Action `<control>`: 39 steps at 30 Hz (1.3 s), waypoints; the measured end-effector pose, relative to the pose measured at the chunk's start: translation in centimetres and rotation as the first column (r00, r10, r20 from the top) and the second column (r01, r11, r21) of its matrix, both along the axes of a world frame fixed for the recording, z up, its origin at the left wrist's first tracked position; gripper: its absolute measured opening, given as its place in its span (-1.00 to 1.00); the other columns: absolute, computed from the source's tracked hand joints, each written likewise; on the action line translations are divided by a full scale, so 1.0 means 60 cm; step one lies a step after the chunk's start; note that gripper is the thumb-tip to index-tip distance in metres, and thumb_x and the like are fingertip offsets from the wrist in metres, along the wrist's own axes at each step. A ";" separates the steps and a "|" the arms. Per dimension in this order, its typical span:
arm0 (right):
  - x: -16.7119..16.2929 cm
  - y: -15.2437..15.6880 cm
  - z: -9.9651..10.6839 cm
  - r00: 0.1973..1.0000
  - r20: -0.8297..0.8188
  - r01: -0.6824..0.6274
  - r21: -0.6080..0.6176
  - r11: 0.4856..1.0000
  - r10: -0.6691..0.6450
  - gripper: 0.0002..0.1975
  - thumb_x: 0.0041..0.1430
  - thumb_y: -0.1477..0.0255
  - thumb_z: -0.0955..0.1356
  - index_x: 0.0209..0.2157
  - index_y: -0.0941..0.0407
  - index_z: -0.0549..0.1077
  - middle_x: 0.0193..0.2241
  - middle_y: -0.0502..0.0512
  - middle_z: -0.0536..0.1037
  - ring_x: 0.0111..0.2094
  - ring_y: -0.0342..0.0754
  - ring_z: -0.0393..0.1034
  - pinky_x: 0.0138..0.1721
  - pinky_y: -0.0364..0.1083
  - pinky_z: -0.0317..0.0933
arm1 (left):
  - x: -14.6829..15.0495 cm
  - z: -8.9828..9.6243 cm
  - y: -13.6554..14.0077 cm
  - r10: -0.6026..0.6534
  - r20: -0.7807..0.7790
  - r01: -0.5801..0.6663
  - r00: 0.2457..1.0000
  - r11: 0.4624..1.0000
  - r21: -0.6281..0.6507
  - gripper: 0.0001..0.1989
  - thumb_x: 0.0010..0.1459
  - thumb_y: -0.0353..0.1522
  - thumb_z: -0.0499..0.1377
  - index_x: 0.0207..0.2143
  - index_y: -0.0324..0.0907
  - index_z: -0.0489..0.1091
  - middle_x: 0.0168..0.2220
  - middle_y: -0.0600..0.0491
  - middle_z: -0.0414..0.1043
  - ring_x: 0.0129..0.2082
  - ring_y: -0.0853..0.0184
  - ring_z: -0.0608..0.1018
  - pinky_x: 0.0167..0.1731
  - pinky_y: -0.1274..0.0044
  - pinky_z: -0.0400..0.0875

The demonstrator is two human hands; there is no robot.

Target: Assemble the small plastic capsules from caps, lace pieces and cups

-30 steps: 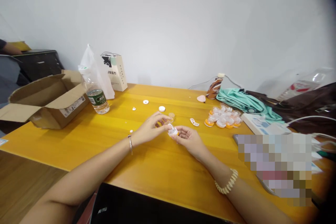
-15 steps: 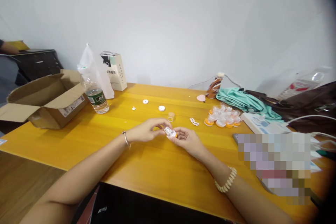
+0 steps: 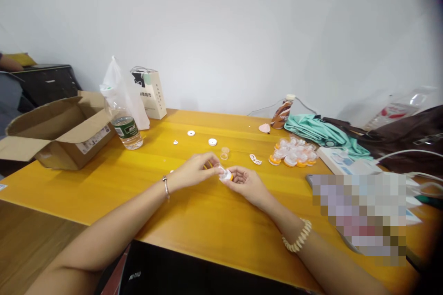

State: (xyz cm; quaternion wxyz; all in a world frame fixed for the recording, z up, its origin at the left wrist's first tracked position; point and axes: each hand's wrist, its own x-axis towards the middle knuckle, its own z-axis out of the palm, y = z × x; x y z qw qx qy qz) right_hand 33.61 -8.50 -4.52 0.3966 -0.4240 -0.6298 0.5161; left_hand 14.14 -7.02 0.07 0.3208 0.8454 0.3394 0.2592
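Observation:
In the middle of the table, my right hand [image 3: 247, 184] is closed round the white-and-orange base of a small plastic container [image 3: 226, 175]. My left hand [image 3: 199, 169] pinches the clear cup-like part at its upper left end. My fingers partly cover the container, so its inside cannot be made out. Just beyond the hands lies a clear plastic ring [image 3: 224, 153]. To its right is a flat white piece with cut-out holes [image 3: 255, 159]. White round discs [image 3: 212, 142] and a tiny white part [image 3: 175, 142] lie farther back.
Similar clear-domed containers [image 3: 294, 151] are clustered at the right, near a teal cloth [image 3: 311, 129] and a brown bottle [image 3: 282, 113]. An open cardboard box [image 3: 65, 147] and a water bottle [image 3: 126, 129] stand left. A pixelated flat object [image 3: 360, 216] lies front right.
A white part with holes showed at the container's left end before; now a clear cup-like part shows there in my left fingers. A small white spot has appeared beside my left wrist.

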 end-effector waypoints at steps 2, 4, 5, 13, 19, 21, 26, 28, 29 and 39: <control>0.001 0.001 0.000 1.000 -0.001 -0.009 0.000 1.000 0.009 -0.69 -0.16 0.33 0.42 -0.34 0.19 0.42 -0.46 0.03 0.49 -0.51 -0.21 0.31 -0.42 -0.17 0.20 | 0.000 0.001 0.000 -0.098 -0.014 0.099 0.995 0.995 0.027 -0.74 0.12 -0.32 0.05 -0.11 -0.14 0.28 -0.10 -0.05 0.31 -0.12 0.31 0.39 -0.12 0.42 0.28; 0.002 0.002 -0.001 1.000 -0.006 -0.011 0.003 1.000 0.011 -0.68 -0.16 0.33 0.42 -0.32 0.18 0.41 -0.44 0.03 0.50 -0.50 -0.21 0.32 -0.42 -0.17 0.20 | 0.001 0.002 -0.001 -0.176 0.002 0.175 0.984 0.983 0.051 -0.63 0.08 -0.34 0.10 -0.02 -0.09 0.21 0.06 -0.06 0.14 0.03 0.28 0.27 -0.03 0.41 0.21; 0.002 0.002 -0.001 1.000 -0.010 -0.012 0.006 1.000 0.012 -0.68 -0.15 0.33 0.41 -0.31 0.18 0.41 -0.44 0.03 0.50 -0.50 -0.20 0.33 -0.41 -0.17 0.20 | 0.001 0.002 -0.002 -0.151 0.009 0.150 0.989 0.987 0.050 -0.56 0.06 -0.32 0.12 0.03 -0.07 0.16 0.10 -0.06 0.08 0.05 0.27 0.25 -0.03 0.41 0.22; 0.002 0.000 0.000 1.000 -0.001 -0.025 0.001 1.000 0.025 -0.69 -0.16 0.33 0.42 -0.32 0.17 0.42 -0.44 0.03 0.51 -0.48 -0.18 0.35 -0.39 -0.15 0.23 | 0.001 -0.001 -0.002 -0.152 -0.017 0.153 0.988 0.987 0.047 -0.63 0.08 -0.33 0.10 -0.02 -0.08 0.21 0.00 -0.04 0.22 -0.06 0.32 0.34 -0.07 0.43 0.24; 0.004 0.002 0.001 1.000 -0.002 -0.013 0.004 1.000 0.013 -0.71 -0.16 0.32 0.41 -0.35 0.17 0.42 -0.44 0.04 0.51 -0.47 -0.16 0.36 -0.40 -0.15 0.24 | 0.001 0.002 -0.007 -0.095 -0.006 0.095 0.995 0.994 0.052 -0.77 0.16 -0.32 0.00 -0.12 -0.11 0.28 -0.12 -0.02 0.30 -0.15 0.34 0.39 -0.11 0.42 0.27; 0.004 0.002 0.001 1.000 -0.005 0.004 0.000 1.000 -0.004 -0.71 -0.16 0.31 0.41 -0.35 0.16 0.41 -0.46 0.02 0.50 -0.49 -0.17 0.34 -0.44 -0.16 0.22 | 0.003 0.004 -0.009 -0.115 0.033 0.112 0.993 0.990 0.091 -0.74 0.15 -0.34 0.02 -0.08 -0.07 0.24 -0.02 -0.03 0.22 -0.08 0.34 0.35 -0.06 0.43 0.23; 0.005 0.002 -0.003 1.000 0.009 -0.029 0.028 0.999 0.029 -0.73 -0.14 0.31 0.41 -0.38 0.17 0.42 -0.47 0.02 0.49 -0.50 -0.18 0.34 -0.41 -0.16 0.22 | 0.007 0.002 -0.008 0.026 0.010 -0.027 1.000 0.999 0.032 -0.76 0.14 -0.25 0.02 -0.19 -0.19 0.28 -0.32 0.02 0.38 -0.37 0.39 0.42 -0.30 0.49 0.33; 0.004 0.002 -0.003 0.999 0.018 -0.035 0.033 0.999 0.035 -0.72 -0.14 0.30 0.40 -0.36 0.17 0.42 -0.47 0.02 0.50 -0.49 -0.18 0.34 -0.41 -0.15 0.23 | 0.006 0.001 -0.005 -0.095 0.018 0.094 0.995 0.995 0.030 -0.80 0.14 -0.29 0.02 -0.22 -0.18 0.31 -0.26 0.00 0.37 -0.26 0.37 0.43 -0.22 0.48 0.31; 0.004 0.002 -0.003 0.999 0.016 -0.030 0.036 0.999 0.029 -0.72 -0.14 0.30 0.40 -0.36 0.16 0.42 -0.47 0.02 0.50 -0.49 -0.17 0.34 -0.41 -0.15 0.23 | 0.005 0.000 -0.004 -0.145 0.037 0.143 0.989 0.989 0.041 -0.79 0.13 -0.31 0.05 -0.18 -0.16 0.30 -0.15 -0.02 0.33 -0.15 0.35 0.39 -0.15 0.47 0.28; 0.004 0.000 0.000 1.000 -0.016 0.002 0.025 1.000 -0.002 -0.70 -0.16 0.29 0.41 -0.36 0.15 0.42 -0.49 0.01 0.49 -0.53 -0.19 0.32 -0.48 -0.17 0.20 | 0.003 -0.008 0.006 -0.036 0.074 0.040 0.997 0.998 -0.057 -0.74 0.06 -0.28 0.12 -0.18 -0.18 0.29 -0.19 0.00 0.36 -0.26 0.38 0.42 -0.22 0.51 0.29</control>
